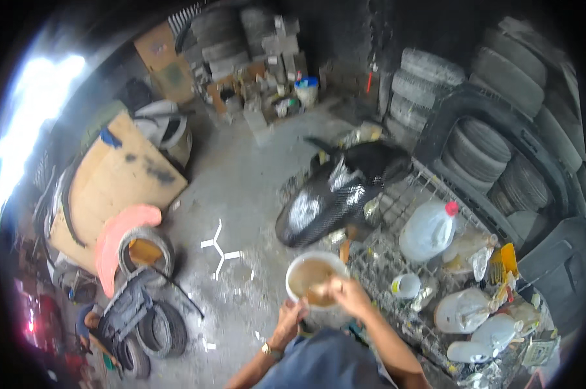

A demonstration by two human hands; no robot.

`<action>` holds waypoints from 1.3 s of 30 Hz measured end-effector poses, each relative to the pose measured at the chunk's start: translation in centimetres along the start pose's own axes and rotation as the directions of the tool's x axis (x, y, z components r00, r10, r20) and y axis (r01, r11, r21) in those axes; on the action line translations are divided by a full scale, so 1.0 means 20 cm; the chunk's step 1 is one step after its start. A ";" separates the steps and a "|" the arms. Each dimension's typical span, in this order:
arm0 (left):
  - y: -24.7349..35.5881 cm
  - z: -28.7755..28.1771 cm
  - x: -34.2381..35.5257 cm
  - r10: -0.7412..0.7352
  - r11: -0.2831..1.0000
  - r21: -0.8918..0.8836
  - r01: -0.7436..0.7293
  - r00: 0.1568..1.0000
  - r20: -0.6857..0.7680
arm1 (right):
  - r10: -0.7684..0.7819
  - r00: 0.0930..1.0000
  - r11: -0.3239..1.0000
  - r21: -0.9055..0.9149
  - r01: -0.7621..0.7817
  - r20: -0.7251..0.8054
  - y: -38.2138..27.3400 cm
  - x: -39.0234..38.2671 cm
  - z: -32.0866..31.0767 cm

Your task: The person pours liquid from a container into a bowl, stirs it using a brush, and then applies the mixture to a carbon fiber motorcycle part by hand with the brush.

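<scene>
A round white tub point(292, 271) with a brownish mixture point(309, 275) in it is in front of me. My left hand point(292, 315) grips the near left side of its rim, fingers closed on the edge. Over the tub's right side is my right hand point(346, 297), with fingers closed and pointing down into the mixture. Something pale shows by its fingertips, too blurred to name. Just right of the tub, a wire-mesh rack point(380, 279) carries a small white cup point(406, 286) and a large clear jug point(429, 230) with a red cap.
A glossy black patterned panel point(335, 201) lies on the rack's far end. Several bottles point(465, 310) crowd its right side. Stacked tires point(429, 81) stand behind. Left are a tan board point(115, 185), a pink curved piece point(121, 240) and loose tires point(161, 330). Another person point(89, 324) is at lower left.
</scene>
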State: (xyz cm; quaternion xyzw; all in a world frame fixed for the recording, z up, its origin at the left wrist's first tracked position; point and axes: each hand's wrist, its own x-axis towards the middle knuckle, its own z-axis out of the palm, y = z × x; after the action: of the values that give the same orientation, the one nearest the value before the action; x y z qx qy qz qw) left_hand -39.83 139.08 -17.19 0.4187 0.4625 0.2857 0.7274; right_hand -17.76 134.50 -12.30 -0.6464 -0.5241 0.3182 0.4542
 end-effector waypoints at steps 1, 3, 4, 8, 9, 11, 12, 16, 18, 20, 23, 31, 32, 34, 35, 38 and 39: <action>0.07 0.06 0.01 -0.102 0.992 -0.071 0.099 0.994 -0.034 | 0.041 0.999 0.999 0.007 -0.041 -0.016 0.04 0.05 -0.04; 0.08 0.02 0.03 -0.154 0.987 -0.058 0.149 0.985 -0.080 | 0.225 0.973 0.974 -0.005 -0.225 -0.053 -0.10 0.12 -0.13; 0.09 0.04 0.05 -0.162 0.986 -0.058 0.159 0.985 -0.062 | 0.203 0.975 0.973 -0.094 -0.211 -0.093 -0.08 0.07 -0.15; 0.14 0.01 0.06 -0.138 0.989 -0.068 0.132 0.987 -0.087 | 0.176 0.984 0.977 -0.123 -0.177 -0.018 -0.17 0.03 -0.02; 0.14 0.00 0.07 -0.140 0.989 -0.045 0.137 0.988 -0.066 | 0.084 0.996 0.993 -0.085 -0.086 -0.019 -0.15 0.01 0.03; 0.13 -0.05 0.09 -0.147 0.989 -0.002 0.147 0.989 -0.033 | 0.207 0.978 0.978 -0.012 -0.207 -0.004 -0.12 0.06 0.08; 0.16 -0.06 0.09 -0.150 0.989 0.012 0.150 0.988 -0.023 | 0.222 0.974 0.975 -0.005 -0.223 -0.050 -0.13 0.11 0.07; 0.15 -0.13 0.14 -0.116 0.993 -0.012 0.118 0.987 0.111 | 0.221 0.962 0.963 -0.119 -0.241 -0.160 -0.10 0.11 0.02; 0.15 -0.14 0.14 -0.099 0.995 -0.008 0.101 0.990 0.105 | 0.296 0.954 0.912 -0.285 -0.294 -0.036 -0.17 0.04 0.00; 0.18 -0.13 0.14 -0.106 0.993 -0.041 0.110 0.990 0.092 | 0.171 0.985 0.972 -0.164 -0.167 0.007 -0.21 -0.01 0.08; 0.18 -0.14 0.15 -0.158 0.987 -0.004 0.159 0.983 0.094 | 0.093 0.996 0.986 -0.139 -0.093 0.000 -0.17 0.04 0.11; 0.14 -0.12 0.18 -0.185 0.979 -0.064 0.194 0.975 0.122 | 0.232 0.962 0.971 -0.014 -0.237 -0.144 0.00 0.00 -0.02; 0.16 -0.10 0.17 -0.185 0.979 -0.063 0.193 0.976 0.115 | 0.287 0.943 0.957 0.100 -0.273 -0.166 -0.01 0.00 -0.05; 0.15 -0.10 0.20 -0.169 0.981 -0.077 0.178 0.979 0.111 | 0.355 0.918 0.888 0.371 -0.271 -0.177 -0.10 0.06 -0.18; 0.15 -0.11 0.21 -0.161 0.982 -0.082 0.169 0.982 0.100 | 0.352 0.922 0.840 0.488 -0.235 -0.162 -0.19 0.12 -0.26; 0.14 -0.13 0.23 -0.161 0.982 -0.087 0.165 0.986 0.053 | 0.238 0.945 0.862 0.497 -0.098 -0.226 -0.34 0.30 -0.45; 0.14 -0.12 0.24 -0.162 0.983 -0.080 0.167 0.985 0.064 | 0.226 0.935 0.866 0.495 -0.065 -0.272 -0.36 0.35 -0.51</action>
State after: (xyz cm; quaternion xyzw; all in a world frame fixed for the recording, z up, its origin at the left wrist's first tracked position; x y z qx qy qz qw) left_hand -40.22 145.10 -17.41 0.3555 0.4620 0.2320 0.7787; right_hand -9.76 139.06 -1.31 -0.5953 -0.2969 0.3619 0.6530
